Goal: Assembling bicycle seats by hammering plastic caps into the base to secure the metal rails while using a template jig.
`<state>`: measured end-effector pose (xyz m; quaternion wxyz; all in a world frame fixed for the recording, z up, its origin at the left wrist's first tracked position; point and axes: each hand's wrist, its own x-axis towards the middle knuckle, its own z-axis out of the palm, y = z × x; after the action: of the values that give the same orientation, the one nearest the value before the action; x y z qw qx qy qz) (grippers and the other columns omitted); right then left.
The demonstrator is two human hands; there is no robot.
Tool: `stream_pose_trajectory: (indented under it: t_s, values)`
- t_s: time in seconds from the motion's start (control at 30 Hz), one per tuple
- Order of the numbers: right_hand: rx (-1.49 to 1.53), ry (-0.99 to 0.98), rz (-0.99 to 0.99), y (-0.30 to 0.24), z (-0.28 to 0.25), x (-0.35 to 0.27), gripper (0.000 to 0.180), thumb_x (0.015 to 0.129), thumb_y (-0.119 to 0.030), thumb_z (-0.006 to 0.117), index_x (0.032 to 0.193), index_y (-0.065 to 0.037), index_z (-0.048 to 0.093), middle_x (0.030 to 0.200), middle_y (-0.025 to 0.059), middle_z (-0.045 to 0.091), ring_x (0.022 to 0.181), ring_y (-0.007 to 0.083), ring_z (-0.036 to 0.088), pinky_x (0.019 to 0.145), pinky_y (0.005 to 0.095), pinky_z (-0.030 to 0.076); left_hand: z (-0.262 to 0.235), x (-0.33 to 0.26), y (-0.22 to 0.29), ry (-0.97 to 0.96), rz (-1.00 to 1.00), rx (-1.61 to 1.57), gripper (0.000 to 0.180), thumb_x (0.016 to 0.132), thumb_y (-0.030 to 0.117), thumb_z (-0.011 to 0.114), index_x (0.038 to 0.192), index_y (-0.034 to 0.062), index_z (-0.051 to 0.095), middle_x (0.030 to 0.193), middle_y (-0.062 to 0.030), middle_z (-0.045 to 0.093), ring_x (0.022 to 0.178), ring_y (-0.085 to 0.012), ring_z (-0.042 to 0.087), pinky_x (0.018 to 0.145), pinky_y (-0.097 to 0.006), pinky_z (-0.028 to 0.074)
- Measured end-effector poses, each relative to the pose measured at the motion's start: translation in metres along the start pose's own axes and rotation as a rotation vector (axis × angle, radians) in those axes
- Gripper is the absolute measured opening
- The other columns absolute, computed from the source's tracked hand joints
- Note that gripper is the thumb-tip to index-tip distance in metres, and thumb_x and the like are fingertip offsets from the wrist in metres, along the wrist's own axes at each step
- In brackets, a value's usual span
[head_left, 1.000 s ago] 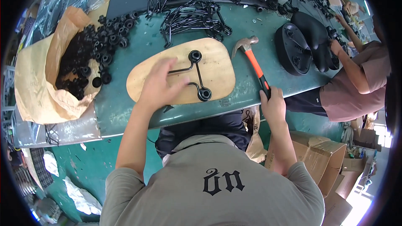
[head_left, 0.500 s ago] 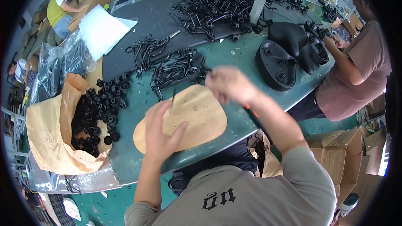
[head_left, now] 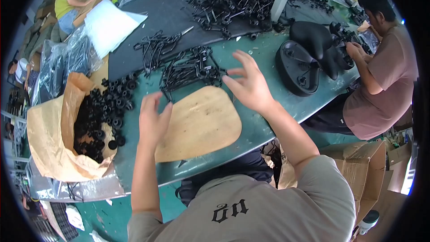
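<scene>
A rounded tan wooden board [head_left: 201, 125] lies on the green tabletop in front of me. My left hand [head_left: 153, 118] is raised at the board's left edge, its thumb apart from the fingers and nothing visible in it. Beyond the board's right corner, my right hand [head_left: 251, 85] has its fingers spread and looks free of any object. Its fingertips are close to a heap of bent black metal rods [head_left: 190, 69] behind the board. Left of my left hand, small black ring-shaped parts [head_left: 120, 101] spill from a brown paper bag [head_left: 49, 136].
Another bundle of black rods [head_left: 156, 47] and a large pile of black metal parts [head_left: 237, 2] lie farther back. Black bicycle saddles [head_left: 298, 69] stand at the right, near a co-worker [head_left: 380, 71] handling parts. White sheets [head_left: 109, 27] lie far left. An open cardboard box [head_left: 358, 166] is behind right.
My left hand has come off the board and shifted left. My right hand, blurred at the board's corner before, has moved slightly right with its fingers spread. The co-worker's head has come into view.
</scene>
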<state>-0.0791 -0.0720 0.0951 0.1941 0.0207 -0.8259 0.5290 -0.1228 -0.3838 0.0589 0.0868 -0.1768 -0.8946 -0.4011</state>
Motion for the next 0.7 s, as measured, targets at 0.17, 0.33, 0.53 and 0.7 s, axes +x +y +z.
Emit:
stream_pose_trajectory:
  t_s: [0.17,0.33,0.53,0.7]
  values:
    - [-0.043,-0.062,0.153,0.006,-0.024,-0.075,0.053,0.093,-0.009,0.078,0.140,0.007,0.058,0.154,0.0231,0.048,0.109,0.0252,0.074,0.087,0.0351,0.063,0.034,0.063,-0.038,-0.111,-0.203,0.255,0.084,0.085,0.038,0.080,0.145,-0.0116,0.049,0.148,-0.0321,0.054,0.138,-0.0444,0.053,0.115,-0.046,0.046]
    - [-0.105,-0.078,0.204,0.000,-0.053,-0.109,0.047,0.093,-0.004,0.076,0.136,0.007,0.061,0.148,0.0221,0.054,0.105,0.0241,0.074,0.088,0.0354,0.063,0.049,0.101,-0.045,-0.207,-0.322,0.351,0.068,0.081,0.026,0.077,0.138,-0.0079,0.060,0.140,-0.0269,0.063,0.131,-0.0400,0.060,0.111,-0.044,0.049]
    - [-0.126,-0.086,0.197,-0.002,-0.055,-0.122,0.041,0.093,-0.003,0.075,0.131,0.007,0.064,0.144,0.0230,0.057,0.103,0.0239,0.075,0.085,0.0334,0.062,0.000,0.093,-0.055,-0.002,-0.196,0.048,0.050,0.077,0.007,0.066,0.127,-0.0013,0.067,0.091,-0.0092,0.067,0.078,-0.0212,0.062,0.074,-0.034,0.050]
    - [-0.063,-0.154,0.165,-0.003,-0.035,-0.115,0.039,0.093,-0.005,0.076,0.130,0.004,0.066,0.139,0.0211,0.061,0.102,0.0244,0.075,0.085,0.0342,0.062,-0.020,0.016,-0.026,-0.197,-0.051,-0.171,0.054,0.075,-0.006,0.062,0.127,0.0027,0.065,0.086,-0.0063,0.059,0.075,-0.0199,0.057,0.071,-0.034,0.049]
